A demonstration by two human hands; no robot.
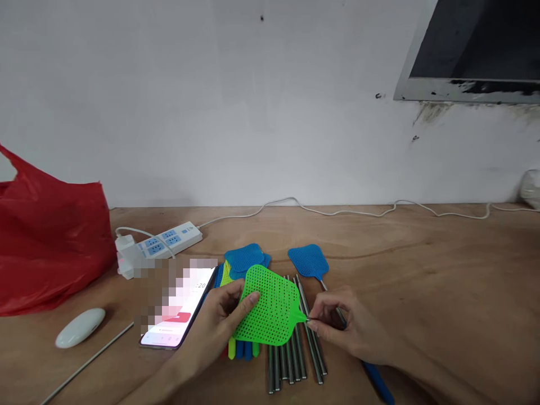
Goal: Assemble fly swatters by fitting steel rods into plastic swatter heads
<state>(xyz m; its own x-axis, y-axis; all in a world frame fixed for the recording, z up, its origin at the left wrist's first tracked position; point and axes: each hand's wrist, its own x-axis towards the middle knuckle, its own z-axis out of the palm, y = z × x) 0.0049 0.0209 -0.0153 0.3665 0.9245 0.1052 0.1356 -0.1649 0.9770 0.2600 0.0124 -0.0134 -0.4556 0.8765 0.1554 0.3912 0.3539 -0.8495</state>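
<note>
My left hand (pixel 225 315) grips a bright green perforated fly swatter head (pixel 270 304) by its left edge, thumb on top. At the head's narrow neck, the thumb and index finger of my right hand (pixel 348 323) are pinched together. A small metallic bit shows between them; whatever lies deeper in that hand is hidden. Under the green head lie several metal rods (pixel 291 365) side by side. Blue swatter heads (pixel 244 257) and a yellow one are piled behind my left hand. A blue fly swatter (pixel 309 261) lies partly beneath my right hand, its blue handle (pixel 377 382) towards me.
To the left are a lit phone (pixel 181 309), a white rounded case (pixel 80 328), and a thin rod or cable (pixel 88 363). A red plastic bag (pixel 50 242) stands at far left. Behind, a power strip (pixel 171 239) trails a white cable (pixel 337 213) along the wall.
</note>
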